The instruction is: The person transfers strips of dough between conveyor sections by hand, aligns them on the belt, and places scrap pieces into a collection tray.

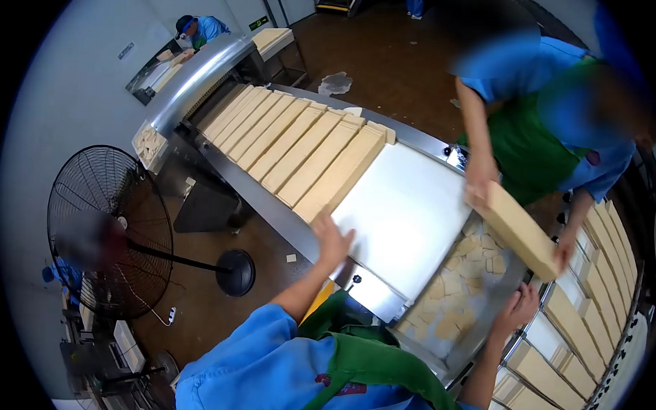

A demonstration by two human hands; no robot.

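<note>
My left hand (332, 243) is at the near end of the last stack of pale dough sheets (341, 175), its thumb and fingers apart. That stack lies at the front of a row of long stacks (283, 135) on a white conveyor belt (407, 200). Over on the right, my right hand (518, 309) is loosely open beside the rack's edge, with no stack in its fingers. Just above it, a co-worker's two hands (480, 183) carry another long stack of dough sheets (520, 233) by its ends.
Broken dough pieces (451, 300) fill a tray below the belt's end. More stacks lie on a slatted rack (554, 361) at right. A metal machine hood (202, 74) spans the belt's far end. A black fan (110, 230) stands at left. Another person (204, 31) works at the back.
</note>
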